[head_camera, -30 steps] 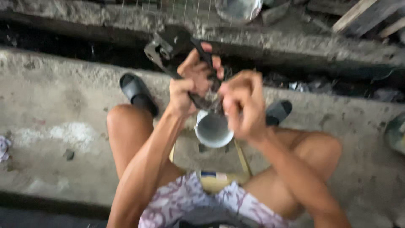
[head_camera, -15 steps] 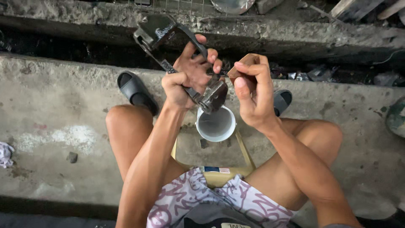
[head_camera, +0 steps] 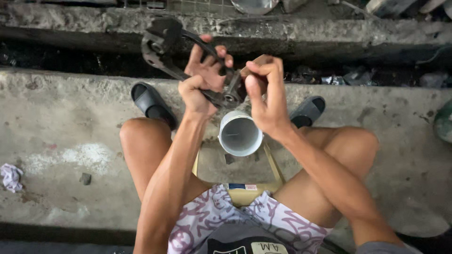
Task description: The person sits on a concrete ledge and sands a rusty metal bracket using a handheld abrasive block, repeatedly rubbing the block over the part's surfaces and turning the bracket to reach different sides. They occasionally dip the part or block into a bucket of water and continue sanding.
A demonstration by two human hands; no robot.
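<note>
My left hand (head_camera: 205,75) grips a dark greasy metal part (head_camera: 162,44), an arm-shaped piece with a bracket at its far end and a round bushing end (head_camera: 233,96) near me. My right hand (head_camera: 263,94) pinches a small brown piece (head_camera: 256,63) held against the bushing end. Both hands are raised above a white cup-like container (head_camera: 240,136) that stands between my knees on a low yellow stool (head_camera: 247,193).
I sit on a concrete ledge (head_camera: 56,122) with black sandals (head_camera: 150,103) on my feet. A dark gutter (head_camera: 70,59) runs in front, with debris at right. A crumpled cloth (head_camera: 10,176) and a small stone (head_camera: 85,178) lie at left.
Both hands have risen slightly with the metal part. My right hand has shifted from a closed grasp near the cup to pinching the brown piece at the part's bushing end.
</note>
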